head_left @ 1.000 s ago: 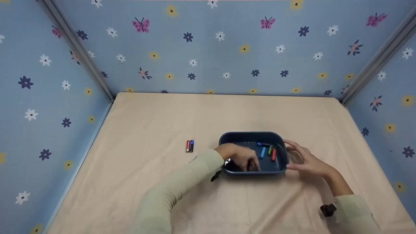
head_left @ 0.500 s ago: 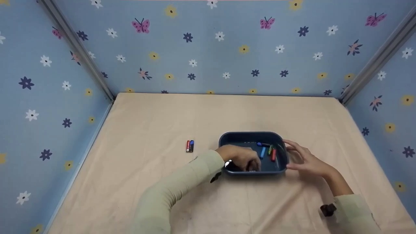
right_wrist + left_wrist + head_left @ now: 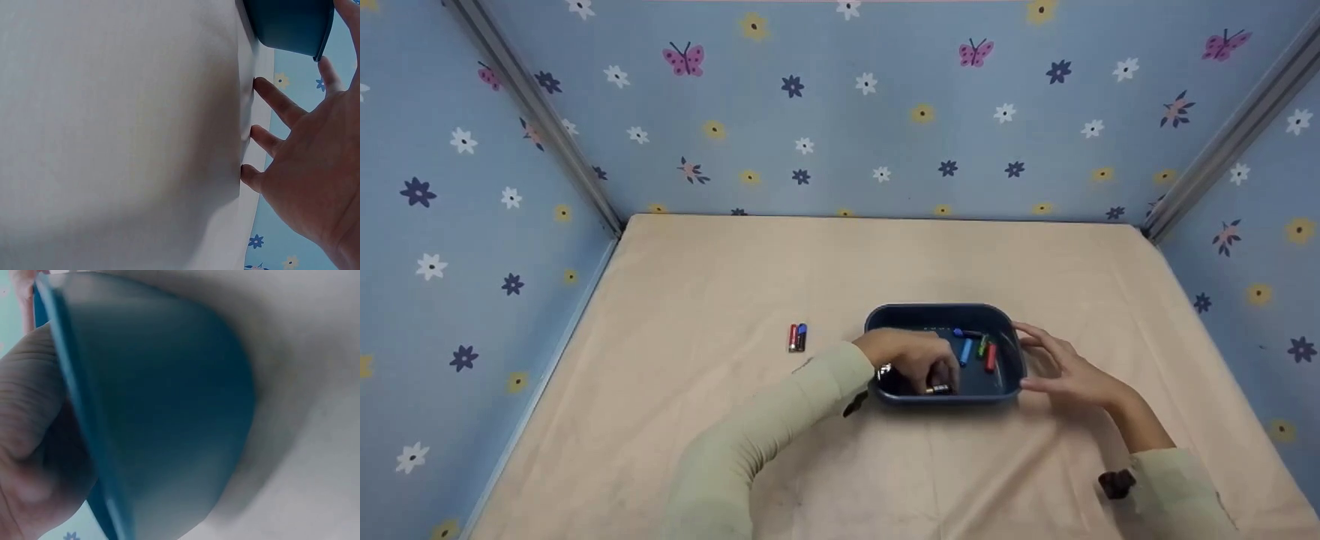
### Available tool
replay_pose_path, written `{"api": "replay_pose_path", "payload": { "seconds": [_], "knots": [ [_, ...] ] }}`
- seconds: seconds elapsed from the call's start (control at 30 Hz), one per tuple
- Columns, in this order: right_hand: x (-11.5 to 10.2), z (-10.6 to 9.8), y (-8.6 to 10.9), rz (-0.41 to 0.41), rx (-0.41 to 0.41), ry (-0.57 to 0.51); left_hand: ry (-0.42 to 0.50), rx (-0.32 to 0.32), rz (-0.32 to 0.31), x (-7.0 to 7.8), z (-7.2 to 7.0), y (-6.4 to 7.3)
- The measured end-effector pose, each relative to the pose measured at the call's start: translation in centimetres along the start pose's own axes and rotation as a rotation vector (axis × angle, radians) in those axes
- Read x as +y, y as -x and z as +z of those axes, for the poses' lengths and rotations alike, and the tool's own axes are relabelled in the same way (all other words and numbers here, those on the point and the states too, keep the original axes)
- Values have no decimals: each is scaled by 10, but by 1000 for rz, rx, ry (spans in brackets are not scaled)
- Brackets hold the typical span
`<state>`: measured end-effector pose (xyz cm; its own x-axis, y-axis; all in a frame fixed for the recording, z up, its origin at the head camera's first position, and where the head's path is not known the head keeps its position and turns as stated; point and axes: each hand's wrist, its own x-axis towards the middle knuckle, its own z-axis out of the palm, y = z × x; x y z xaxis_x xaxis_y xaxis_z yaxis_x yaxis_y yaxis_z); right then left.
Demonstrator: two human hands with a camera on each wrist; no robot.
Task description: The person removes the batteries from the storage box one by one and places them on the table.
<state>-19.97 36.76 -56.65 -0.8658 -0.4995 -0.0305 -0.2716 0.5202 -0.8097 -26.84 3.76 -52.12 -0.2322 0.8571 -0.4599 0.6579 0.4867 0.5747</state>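
A dark blue rectangular basin [image 3: 945,400] sits on the cloth-covered table. My left hand [image 3: 911,360] reaches over its left side, fingers curled down near the front wall. A small dark battery [image 3: 937,389] with a silvery end shows at those fingertips, pinched there; the hand hides part of it. In the left wrist view the basin's outer wall [image 3: 163,394] covers much of the hand. My right hand [image 3: 1069,373] is at the basin's right end, fingers spread, fingertips at the rim. The right wrist view shows its spread fingers [image 3: 284,107] below the basin corner [image 3: 289,25].
Inside the basin's right half lie a light blue battery [image 3: 965,352], a green one [image 3: 982,346], a red one [image 3: 991,358] and a dark one with a blue end [image 3: 960,332]. On the table to the left, a red battery [image 3: 793,338] and a black-and-blue battery [image 3: 802,337] lie side by side.
My left hand has shifted slightly within the basin, and the battery at its fingertips shows more plainly now. My right hand and the basin have stayed in place.
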Motion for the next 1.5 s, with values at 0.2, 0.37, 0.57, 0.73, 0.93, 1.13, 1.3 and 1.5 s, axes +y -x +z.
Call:
{"api": "replay_pose_path", "payload": {
  "seconds": [0.2, 0.37, 0.57, 0.73, 0.93, 1.13, 1.3, 1.5],
  "knots": [
    [1, 0, 0, -18, 6, -9, -3, 113, 31, 1, -19, 11],
    [0, 0, 0, 0, 4, 1, 63, 147, 45, 0, -27, 21],
    [-2, -1, 1, 40, -6, 1, 143, 180, 14, -5, -30, 36],
    [-2, -1, 1, 27, -3, 9, 205, 251, 13, -8, -34, 53],
    [-3, 0, 1, 28, -7, 8, 229, 323, 11, -15, -35, 71],
    [-4, 0, 1, 43, -13, 13, 232, 377, -38, -26, -32, 91],
    [-3, 0, 1, 48, -12, 18, 248, 411, -69, -38, -27, 108],
    [-3, 0, 1, 43, -12, 20, 285, 425, -112, -50, -21, 130]
  ]
}}
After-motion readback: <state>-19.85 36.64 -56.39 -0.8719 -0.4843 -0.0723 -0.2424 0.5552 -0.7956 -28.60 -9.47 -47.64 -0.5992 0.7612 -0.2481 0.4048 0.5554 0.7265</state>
